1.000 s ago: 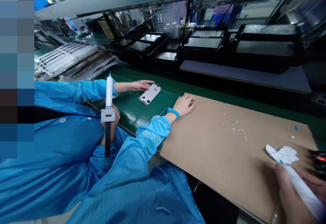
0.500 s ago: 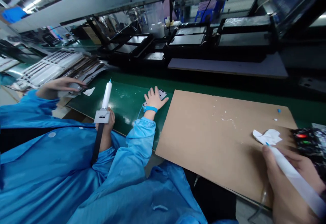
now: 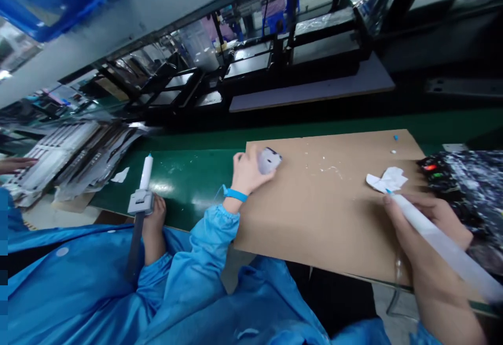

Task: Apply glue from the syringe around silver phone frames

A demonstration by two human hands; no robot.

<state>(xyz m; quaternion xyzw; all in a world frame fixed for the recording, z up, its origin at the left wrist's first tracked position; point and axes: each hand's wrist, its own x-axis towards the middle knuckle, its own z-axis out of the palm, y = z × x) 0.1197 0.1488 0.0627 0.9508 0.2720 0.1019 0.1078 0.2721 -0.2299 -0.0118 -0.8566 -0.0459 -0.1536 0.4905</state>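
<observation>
My left hand (image 3: 248, 171), with a blue strap round its wrist, is closed on a small flat grey part (image 3: 269, 160) with dark cut-outs. It holds this over the left edge of a brown cardboard sheet (image 3: 310, 214). At the right, my right hand (image 3: 428, 230) is wrapped round a long white dispensing syringe (image 3: 436, 235) with a blue needle tip. The tip points at a crumpled white tissue (image 3: 389, 179) lying on the cardboard.
On my left a co-worker's hand (image 3: 155, 214) holds another white syringe (image 3: 145, 173) in a grey holder. Stacked white frames (image 3: 63, 148) lie beyond. Several black trays (image 3: 249, 65) stand at the back. A black bag-like bundle (image 3: 467, 193) is at the right edge.
My left hand has closed on the grey part and carried it right, from the green mat to over the cardboard. My right hand keeps the syringe near the tissue. The camera view has turned.
</observation>
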